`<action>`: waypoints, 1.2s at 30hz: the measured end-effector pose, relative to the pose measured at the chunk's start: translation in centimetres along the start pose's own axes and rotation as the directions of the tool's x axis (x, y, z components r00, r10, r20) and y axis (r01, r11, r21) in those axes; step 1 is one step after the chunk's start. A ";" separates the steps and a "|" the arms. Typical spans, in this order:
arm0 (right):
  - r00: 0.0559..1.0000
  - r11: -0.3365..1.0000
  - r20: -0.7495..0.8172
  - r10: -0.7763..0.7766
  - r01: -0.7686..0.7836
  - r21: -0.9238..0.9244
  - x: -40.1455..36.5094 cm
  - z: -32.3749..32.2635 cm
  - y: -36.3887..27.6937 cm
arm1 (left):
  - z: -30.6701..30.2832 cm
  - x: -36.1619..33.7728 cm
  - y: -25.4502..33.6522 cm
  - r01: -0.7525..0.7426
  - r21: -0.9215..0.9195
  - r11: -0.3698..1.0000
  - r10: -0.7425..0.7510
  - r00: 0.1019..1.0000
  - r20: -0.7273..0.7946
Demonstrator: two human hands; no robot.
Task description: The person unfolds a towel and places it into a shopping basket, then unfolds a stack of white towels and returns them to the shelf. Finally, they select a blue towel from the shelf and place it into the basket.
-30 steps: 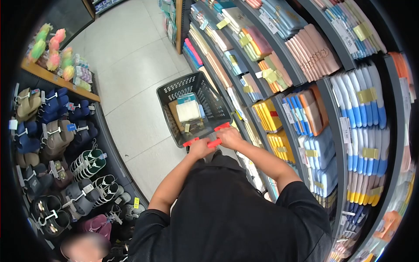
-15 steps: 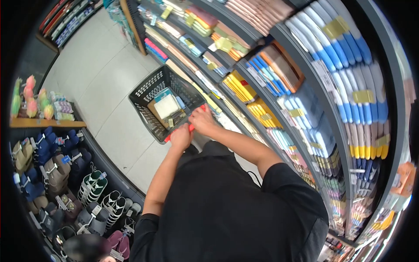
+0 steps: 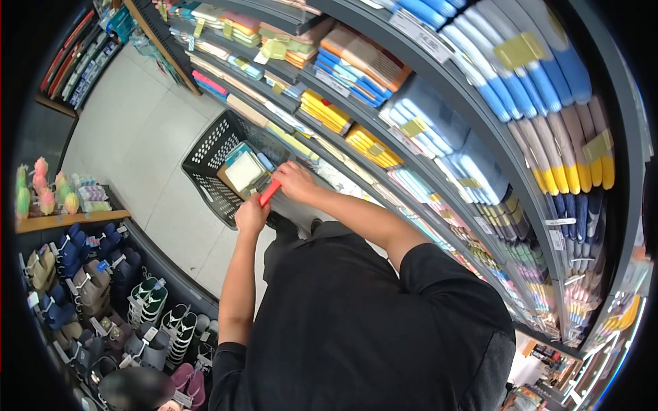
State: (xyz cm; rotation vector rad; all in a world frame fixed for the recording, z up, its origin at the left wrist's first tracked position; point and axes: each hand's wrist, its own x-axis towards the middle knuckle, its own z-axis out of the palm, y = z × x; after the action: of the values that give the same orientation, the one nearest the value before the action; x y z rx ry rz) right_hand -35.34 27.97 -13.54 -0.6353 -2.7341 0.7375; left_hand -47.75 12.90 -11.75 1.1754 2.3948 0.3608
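A dark grey shopping basket with perforated walls is in front of me, tilted in view, its red handle nearest my body. My left hand is closed around the handle's left part. Further right along the same handle, my right hand is wrapped over it. Inside the basket lie a white folded item, a teal-edged package partly beneath it, and a brown flat piece along one side. Small items near the handle are partly hidden by my hands.
Tall shelves of folded towels run close along my right. On my left, a rack holds slippers and sandals, with cactus-shaped items on a wooden ledge above. Light floor tiles stretch ahead between them.
The basket and both hands have shifted left in view, and the towel shelves have slid leftward too. Both hands stay on the handle, now looking closer together.
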 end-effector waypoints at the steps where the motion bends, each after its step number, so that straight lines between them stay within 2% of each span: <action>1: 1.000 1.000 0.025 0.019 -0.020 0.021 -0.9 -0.1 0.4 | 0.2 -0.5 0.6 0.003 0.001 1.000 -0.003 1.000 0.000; 2: 0.998 0.998 0.052 0.038 -0.040 0.043 -1.8 0.0 0.6 | 0.5 -1.2 1.1 0.009 0.001 1.000 -0.009 1.000 0.002; 6: 0.994 0.991 -0.016 0.109 -0.107 0.080 -5.7 -0.1 0.3 | 1.7 -3.7 3.0 0.029 -0.034 0.999 -0.029 0.999 0.022; 9: 0.986 0.998 -0.167 -0.021 0.012 -0.056 -8.4 -0.6 -0.5 | 2.8 -5.1 4.3 0.030 -0.035 0.999 -0.030 0.999 0.023; 17: 0.999 0.999 0.038 -0.017 0.018 -0.030 -11.5 -2.0 -1.8 | 5.0 -7.5 5.5 0.036 0.009 0.999 -0.036 0.998 0.045; 20: 0.997 0.998 -0.054 -0.063 0.063 0.006 -11.8 -1.6 -1.2 | 5.4 -8.1 5.4 0.023 0.004 1.000 -0.023 0.999 0.042; 27: 0.989 0.995 -0.112 -0.095 0.098 0.019 -11.8 -1.2 -1.1 | 4.6 -8.7 6.4 0.054 0.019 0.998 -0.055 0.998 0.036; 30: 0.989 0.994 -0.094 -0.111 0.111 -0.007 -11.6 -1.1 -1.0 | 4.3 -8.7 6.4 0.067 0.003 0.998 -0.067 0.997 0.044; 33: 0.987 0.991 -0.081 -0.135 0.134 -0.022 -11.4 -0.7 -0.8 | 5.6 -8.8 5.3 -0.001 -0.051 0.999 -0.002 0.998 -0.061; 36: 0.983 0.986 -0.080 -0.165 0.161 -0.047 -11.3 -0.6 -0.5 | 5.8 -9.1 5.2 0.025 -0.058 0.998 -0.028 0.998 -0.060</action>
State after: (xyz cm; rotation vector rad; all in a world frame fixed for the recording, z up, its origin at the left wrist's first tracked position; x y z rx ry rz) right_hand -25.39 22.49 -14.06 -0.4332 -2.6904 0.6048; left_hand -36.42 9.04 -12.07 1.1218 2.4329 0.4595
